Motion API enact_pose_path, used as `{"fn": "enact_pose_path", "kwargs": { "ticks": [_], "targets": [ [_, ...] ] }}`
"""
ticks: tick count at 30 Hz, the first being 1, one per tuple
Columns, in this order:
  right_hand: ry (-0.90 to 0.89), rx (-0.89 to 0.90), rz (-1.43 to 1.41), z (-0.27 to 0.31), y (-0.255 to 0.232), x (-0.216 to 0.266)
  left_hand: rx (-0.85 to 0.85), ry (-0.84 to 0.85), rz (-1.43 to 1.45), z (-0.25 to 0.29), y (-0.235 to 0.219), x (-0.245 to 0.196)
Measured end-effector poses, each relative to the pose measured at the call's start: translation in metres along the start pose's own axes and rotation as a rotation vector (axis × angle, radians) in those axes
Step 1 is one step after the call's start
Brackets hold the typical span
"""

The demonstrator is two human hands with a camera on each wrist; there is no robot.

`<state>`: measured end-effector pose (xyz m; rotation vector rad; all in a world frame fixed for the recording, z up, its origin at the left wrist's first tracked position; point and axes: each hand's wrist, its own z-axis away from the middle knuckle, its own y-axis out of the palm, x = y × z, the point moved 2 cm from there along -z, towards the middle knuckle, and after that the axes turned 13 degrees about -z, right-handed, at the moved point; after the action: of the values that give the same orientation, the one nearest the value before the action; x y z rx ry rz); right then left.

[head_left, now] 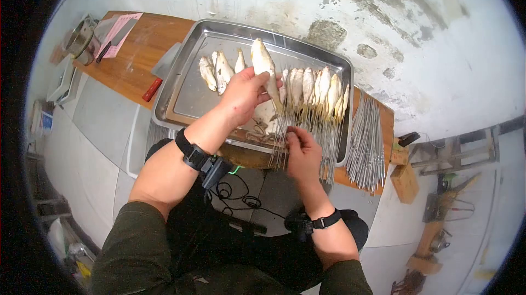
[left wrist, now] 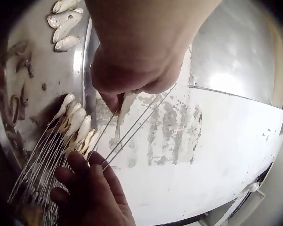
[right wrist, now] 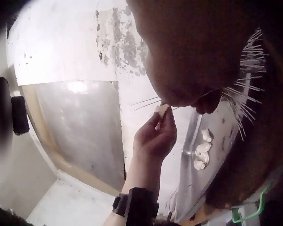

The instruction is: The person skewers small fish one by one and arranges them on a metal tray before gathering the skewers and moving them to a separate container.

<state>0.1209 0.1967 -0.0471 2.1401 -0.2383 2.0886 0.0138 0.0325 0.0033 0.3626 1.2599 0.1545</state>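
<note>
My left hand [head_left: 244, 95] grips a pale, yellowish fish [head_left: 263, 60] by its body, raised over a large metal tray [head_left: 257, 26] with its tail end toward me. Thin metal skewers [left wrist: 139, 126] are pinched between thumb and fingers of my right hand [head_left: 305, 158], pointing up at the fish's tail end. Whether their tips are inside the fish I cannot tell. Along the tray's right side lies a row of skewered fish [head_left: 308, 86], their skewers reaching out over the near rim. Several loose fish [head_left: 223, 71] lie toward the tray's left.
Right of the tray, a pile of bare metal skewers [head_left: 366, 144] lies on the wooden table [head_left: 159, 26]. A red-handled blade [head_left: 152, 89] sticks out by the tray's left edge. Farther left are a dark-handled knife [head_left: 119, 37] on pink paper and a metal pot [head_left: 81, 40]. A wall stands behind.
</note>
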Motion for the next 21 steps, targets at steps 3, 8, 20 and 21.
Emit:
{"fn": "enact_pose_path", "kwargs": {
  "ticks": [3, 8, 20, 21],
  "targets": [
    [-0.027, -0.064, -0.008, -0.002, -0.012, 0.009, 0.021, 0.033, 0.027, -0.006, -0.007, -0.01],
    [0.195, 0.079, 0.006, 0.005, -0.012, 0.021, 0.007, 0.09, 0.044, -0.017, -0.016, -0.014],
    [0.116, 0.123, 0.112, 0.011, -0.01, 0.013, 0.008, 0.166, -0.091, -0.015, -0.017, -0.019],
    [0.116, 0.123, 0.112, 0.011, -0.01, 0.013, 0.014, 0.155, -0.083, -0.016, -0.018, -0.019]
  ]
}}
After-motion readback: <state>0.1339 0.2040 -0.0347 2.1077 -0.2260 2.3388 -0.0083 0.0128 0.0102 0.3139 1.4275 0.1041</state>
